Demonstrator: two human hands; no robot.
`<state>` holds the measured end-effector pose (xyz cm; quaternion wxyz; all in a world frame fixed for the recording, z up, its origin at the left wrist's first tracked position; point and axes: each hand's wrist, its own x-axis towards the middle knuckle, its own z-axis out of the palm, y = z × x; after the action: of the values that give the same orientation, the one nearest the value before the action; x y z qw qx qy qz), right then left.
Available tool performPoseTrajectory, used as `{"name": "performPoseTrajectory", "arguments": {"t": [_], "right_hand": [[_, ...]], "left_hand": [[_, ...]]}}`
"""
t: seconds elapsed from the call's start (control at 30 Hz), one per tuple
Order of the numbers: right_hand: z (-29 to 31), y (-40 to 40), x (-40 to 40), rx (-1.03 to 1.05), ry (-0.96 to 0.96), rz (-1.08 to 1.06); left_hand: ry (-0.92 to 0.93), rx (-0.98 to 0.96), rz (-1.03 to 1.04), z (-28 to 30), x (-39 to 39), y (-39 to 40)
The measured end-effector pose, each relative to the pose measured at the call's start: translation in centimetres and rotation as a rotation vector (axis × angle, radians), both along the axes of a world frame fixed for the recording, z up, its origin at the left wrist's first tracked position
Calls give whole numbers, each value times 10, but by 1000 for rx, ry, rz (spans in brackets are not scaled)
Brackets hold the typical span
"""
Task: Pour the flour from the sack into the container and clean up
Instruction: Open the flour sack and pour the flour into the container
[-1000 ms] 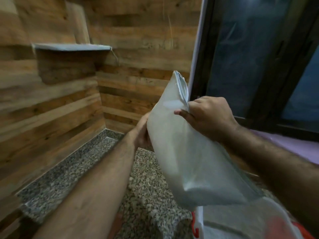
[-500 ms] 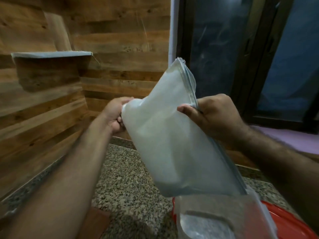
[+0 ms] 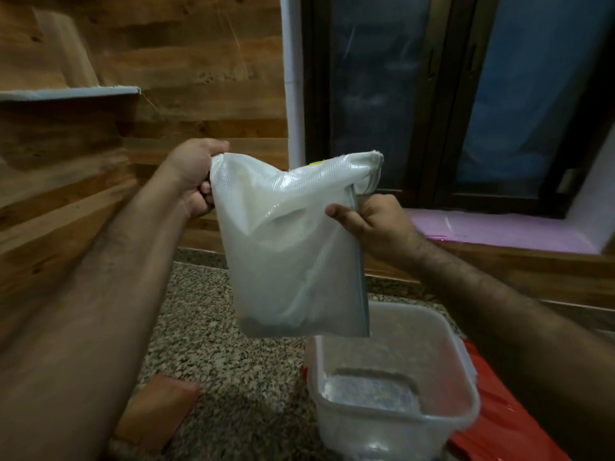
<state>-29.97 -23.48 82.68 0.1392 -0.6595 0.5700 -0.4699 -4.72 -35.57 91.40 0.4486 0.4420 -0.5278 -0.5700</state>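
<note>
A translucent white flour sack [image 3: 293, 251] hangs in the air between both hands, its lower end just above the container. My left hand [image 3: 194, 176] grips the sack's upper left corner. My right hand [image 3: 372, 224] pinches its right edge along the grey zip strip. Below stands a clear plastic container [image 3: 446, 364], open at the top, with a thin layer of white flour [image 3: 369, 390] on its bottom.
The container sits on a speckled granite counter [image 3: 233, 361], partly on a red sheet [image 3: 499, 427]. A brown wooden piece [image 3: 156, 410] lies at the front left. Wood-panelled walls with a small shelf [image 3: 66, 94] rise to the left; a dark window [image 3: 449, 94] stands behind.
Both hands have turned the sack from slanted to hanging more upright over the container. The view has dropped, and the container now shows in full.
</note>
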Motion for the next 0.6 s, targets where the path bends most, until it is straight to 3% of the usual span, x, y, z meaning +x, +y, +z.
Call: {"name": "performPoseTrajectory", "arguments": {"t": [0.13,0.6], "right_hand": [[-26,8,-13,37,47,-67],[-113,37,-51,82,-170,-187]], "left_hand": [[-99,-66,16,-13,-15,6],[-323,-233,-15,-26,-78,31]]}}
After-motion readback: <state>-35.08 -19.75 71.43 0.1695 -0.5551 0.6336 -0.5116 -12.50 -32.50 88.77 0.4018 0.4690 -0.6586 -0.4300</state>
